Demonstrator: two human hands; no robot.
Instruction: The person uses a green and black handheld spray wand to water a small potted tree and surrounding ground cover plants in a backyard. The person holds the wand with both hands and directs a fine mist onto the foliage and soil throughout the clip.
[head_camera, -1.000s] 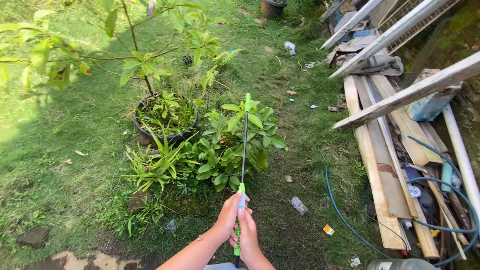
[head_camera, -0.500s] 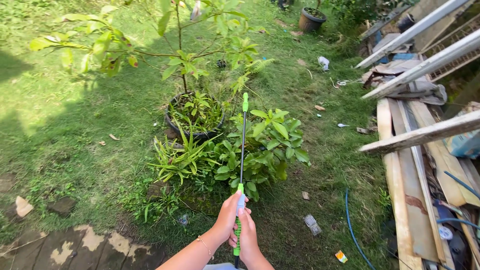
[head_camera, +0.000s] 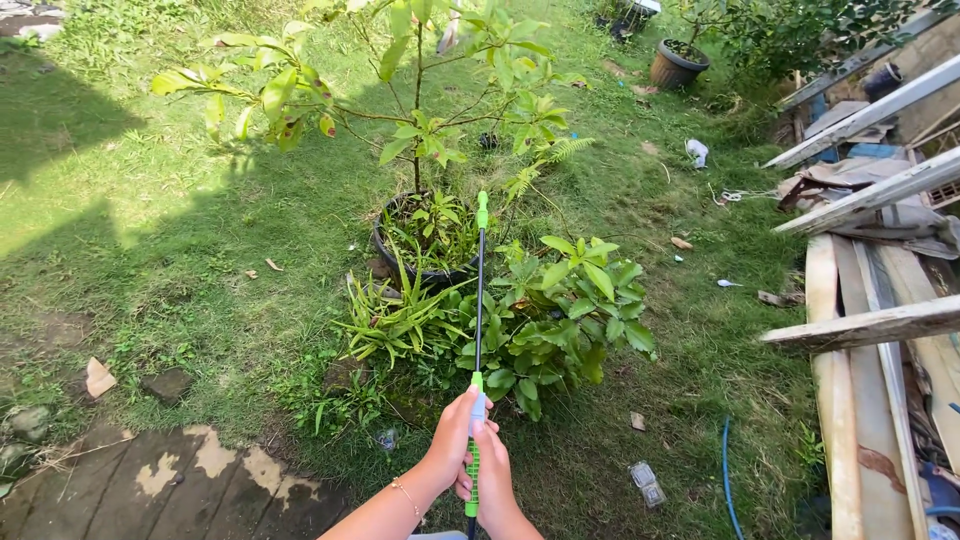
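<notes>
Fingers: left hand (head_camera: 449, 448) and right hand (head_camera: 494, 480) both clenched round the green grip of the spray wand (head_camera: 478, 300). Wand tip over the black potted sapling (head_camera: 420, 240). Change: view has swung left; the grip and aim are unchanged, plank pile (head_camera: 880, 330) now at the frame edge.

- Black spray wand (head_camera: 479, 300) with bright green tip and green handle.
- Dark, near-black plant pot (head_camera: 420, 262).
- Green leaves (head_camera: 570, 300), a few on the sapling (head_camera: 300, 110) blotched red-brown.
- Blue hose (head_camera: 727, 480).
- Pale grey-white planks (head_camera: 870, 325).
- Thin gold bracelet (head_camera: 405, 492).
</notes>
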